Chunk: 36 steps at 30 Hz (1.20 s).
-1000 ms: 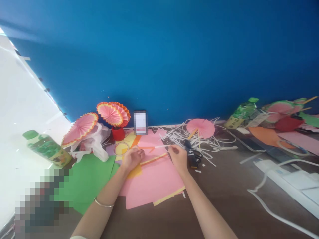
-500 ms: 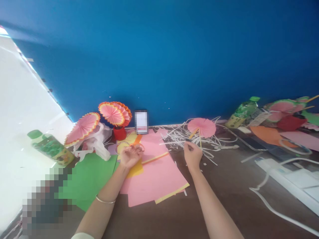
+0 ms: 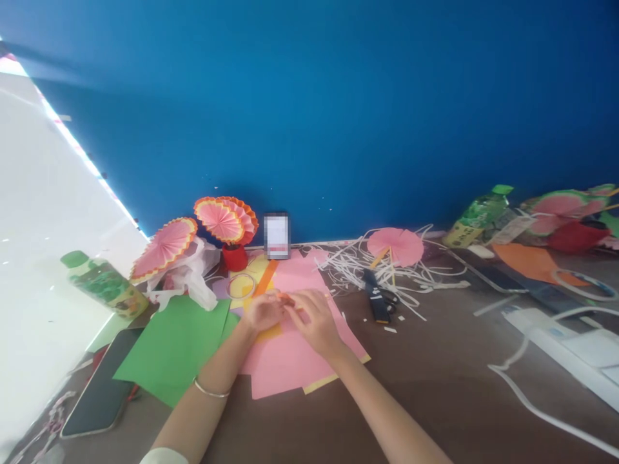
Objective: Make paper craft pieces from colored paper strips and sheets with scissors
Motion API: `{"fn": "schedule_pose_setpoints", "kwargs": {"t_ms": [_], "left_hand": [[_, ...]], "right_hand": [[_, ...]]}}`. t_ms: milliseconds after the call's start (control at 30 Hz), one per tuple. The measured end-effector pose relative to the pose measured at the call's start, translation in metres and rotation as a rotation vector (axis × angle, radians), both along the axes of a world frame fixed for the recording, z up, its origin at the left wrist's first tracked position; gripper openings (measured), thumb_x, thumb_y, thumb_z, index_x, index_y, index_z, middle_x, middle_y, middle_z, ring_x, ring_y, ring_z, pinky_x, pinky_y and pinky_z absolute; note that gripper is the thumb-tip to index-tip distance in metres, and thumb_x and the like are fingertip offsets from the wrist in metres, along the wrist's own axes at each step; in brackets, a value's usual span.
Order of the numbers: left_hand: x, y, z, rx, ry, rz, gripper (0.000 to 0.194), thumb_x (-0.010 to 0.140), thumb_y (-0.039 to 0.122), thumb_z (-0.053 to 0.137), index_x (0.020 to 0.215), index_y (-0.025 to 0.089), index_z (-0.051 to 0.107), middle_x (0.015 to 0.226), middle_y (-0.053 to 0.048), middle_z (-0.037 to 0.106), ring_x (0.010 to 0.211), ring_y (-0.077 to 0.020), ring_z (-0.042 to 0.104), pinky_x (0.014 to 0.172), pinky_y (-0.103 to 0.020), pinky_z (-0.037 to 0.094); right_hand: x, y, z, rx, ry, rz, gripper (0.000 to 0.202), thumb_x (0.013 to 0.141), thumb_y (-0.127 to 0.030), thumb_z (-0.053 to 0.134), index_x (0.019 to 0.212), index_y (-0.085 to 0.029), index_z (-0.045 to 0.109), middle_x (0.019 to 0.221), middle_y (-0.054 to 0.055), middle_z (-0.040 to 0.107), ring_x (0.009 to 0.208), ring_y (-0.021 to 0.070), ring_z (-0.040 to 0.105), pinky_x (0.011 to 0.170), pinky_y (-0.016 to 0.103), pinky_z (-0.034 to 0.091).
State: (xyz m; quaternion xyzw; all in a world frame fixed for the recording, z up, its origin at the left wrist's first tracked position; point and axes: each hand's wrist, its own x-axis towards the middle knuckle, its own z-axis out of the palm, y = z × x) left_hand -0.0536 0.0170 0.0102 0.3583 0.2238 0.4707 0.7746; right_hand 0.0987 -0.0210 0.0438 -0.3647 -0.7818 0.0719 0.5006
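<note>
My left hand [image 3: 264, 310] is raised palm-up over the pink paper sheets [image 3: 285, 367], its fingers closed around a small orange paper piece [image 3: 284, 297]. Against it, the fingertips of my right hand [image 3: 316, 320] pinch the same piece; most of it is hidden between the fingers. Behind my left hand, an orange paper strip [image 3: 267, 277] lies on yellow paper [image 3: 256, 265], beside a clear ring [image 3: 240, 286] that looks like a tape roll. To the right of the sheets lies a dark, narrow tool [image 3: 376, 298] with a yellowish end.
A pink paper fan [image 3: 395, 246] rests on a heap of white strips [image 3: 348, 270]. Pleated fans [image 3: 225, 220] stand in a red pot [image 3: 235, 258] behind green paper [image 3: 174, 341]. Bottles [image 3: 104, 287], a phone [image 3: 99, 386] and a white power strip [image 3: 556, 348] lie around.
My right hand has come left from beside the dark tool to meet my left hand, uncovering the tool. My left hand has shifted slightly right and nearer, its fingers curling in.
</note>
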Motion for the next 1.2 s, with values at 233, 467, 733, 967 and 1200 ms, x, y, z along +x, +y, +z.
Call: {"fn": "schedule_pose_setpoints", "kwargs": {"t_ms": [233,467,733,967,1200], "left_hand": [[0.007,-0.002,0.003,0.106,0.321,0.048,0.029,0.068,0.042,0.061,0.065,0.014,0.064,0.067,-0.005,0.059,0.054,-0.0097,0.048,0.054,-0.026,0.039],[0.042,-0.008,0.032,0.757,1.178,0.144,0.019,0.076,0.026,0.051,0.084,0.017,0.066,0.087,-0.006,0.064,0.077,-0.0163,0.055,0.069,-0.027,0.042],[0.08,0.024,0.032,1.012,1.642,0.003,0.024,0.08,0.03,0.045,0.073,0.016,0.063,0.077,-0.01,0.06,0.077,-0.021,0.055,0.065,-0.028,0.04],[0.086,0.064,0.04,0.822,1.539,0.116,0.017,0.076,0.022,0.047,0.071,0.015,0.061,0.07,-0.006,0.062,0.065,-0.0172,0.055,0.06,-0.025,0.04],[0.105,0.076,0.056,1.018,1.495,0.281,0.038,0.071,0.003,0.041,0.105,0.013,0.055,0.108,-0.014,0.056,0.101,-0.0223,0.05,0.085,-0.032,0.038]], "right_hand": [[0.021,0.015,0.012,-0.436,0.639,-0.142,0.013,0.07,-0.032,0.064,0.073,-0.019,0.062,0.072,0.004,0.063,0.07,0.0184,0.056,0.066,0.032,0.044],[0.081,0.048,0.005,-0.835,1.516,0.408,0.015,0.066,-0.022,0.069,0.068,-0.021,0.054,0.057,-0.006,0.048,0.053,0.0079,0.046,0.054,0.024,0.042],[0.094,0.052,-0.009,-0.844,1.654,0.567,0.016,0.069,-0.016,0.065,0.076,-0.023,0.053,0.061,-0.007,0.048,0.054,0.0069,0.046,0.052,0.022,0.043],[0.1,0.056,-0.016,-0.826,1.596,0.502,0.015,0.069,-0.02,0.066,0.075,-0.023,0.053,0.061,-0.007,0.048,0.054,0.0068,0.046,0.053,0.023,0.043],[0.109,0.055,-0.019,-0.813,1.771,0.606,0.011,0.072,-0.015,0.062,0.076,-0.021,0.054,0.064,-0.005,0.051,0.057,0.0068,0.047,0.055,0.023,0.044]]}}
